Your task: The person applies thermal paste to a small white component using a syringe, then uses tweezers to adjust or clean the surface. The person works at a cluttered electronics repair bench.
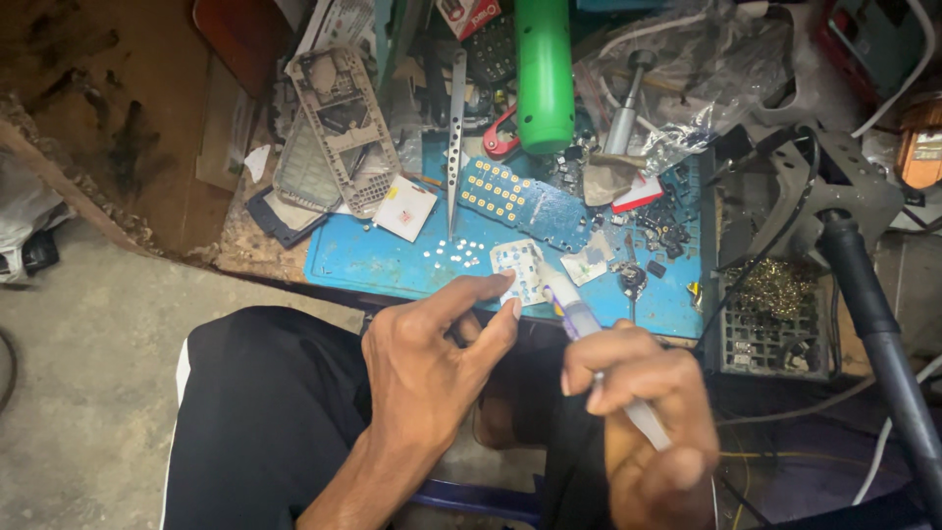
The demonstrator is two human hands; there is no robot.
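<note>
A blue mat (392, 260) covers the bench, littered with phone parts: a grey phone frame (341, 123) far left, a blue keypad board (520, 201) at the middle, steel tweezers (455, 137) between them. The left hand (432, 363) pinches a thin white keypad sheet (520, 270) at its near edge, thumb against forefinger. It looks light, floppy and easily creased, so edges seem the safest hold. The right hand (638, 402) has its fingers pressed around a pen-like tool (589, 329), whose tip meets the sheet.

Left hand (432, 358) pinches white keypad sheet (520, 270); right hand (643, 412) grips pen-like tool (589, 329).
</note>
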